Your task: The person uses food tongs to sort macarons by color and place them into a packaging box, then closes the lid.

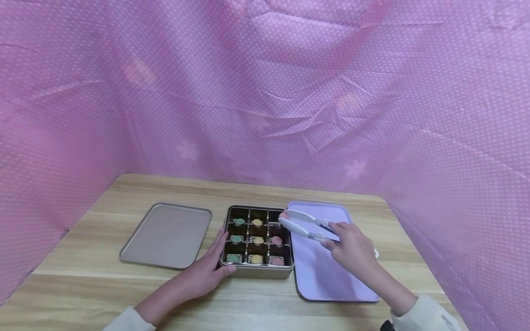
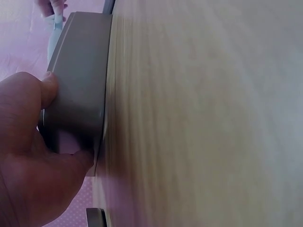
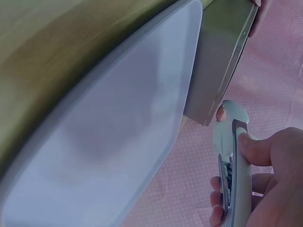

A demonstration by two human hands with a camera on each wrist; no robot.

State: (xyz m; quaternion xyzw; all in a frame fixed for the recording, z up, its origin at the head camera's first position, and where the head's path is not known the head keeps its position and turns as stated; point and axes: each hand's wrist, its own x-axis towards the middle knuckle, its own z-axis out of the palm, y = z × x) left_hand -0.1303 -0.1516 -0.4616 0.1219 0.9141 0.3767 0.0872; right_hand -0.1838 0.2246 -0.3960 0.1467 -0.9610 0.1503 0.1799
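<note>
A gold-brown square tin [image 1: 258, 273] stands mid-table, divided into dark compartments, most with a small round sweet: green [image 1: 236, 239] at left, yellow [image 1: 258, 240] in the middle, pink [image 1: 276, 240] at right. My left hand [image 1: 205, 274] holds its front left corner, fingers along the left side, thumb at the front. In my right hand [image 1: 351, 244] are tongs [image 1: 304, 224] with white tips and metal arms. Between the tips sits a pink round sweet [image 3: 221, 112], over the tin's back right compartment, where no sweet shows. The right wrist view shows the thumb pressing one tong arm, fingers around the other.
To the right, a lilac tray [image 1: 319, 276] lies beside the tin, under the tongs and right hand. A flat gold-brown lid [image 1: 167, 235] rests on the wooden table [image 1: 265, 303] at left. Pink dotted cloth [image 1: 256, 92] hangs around the back and sides.
</note>
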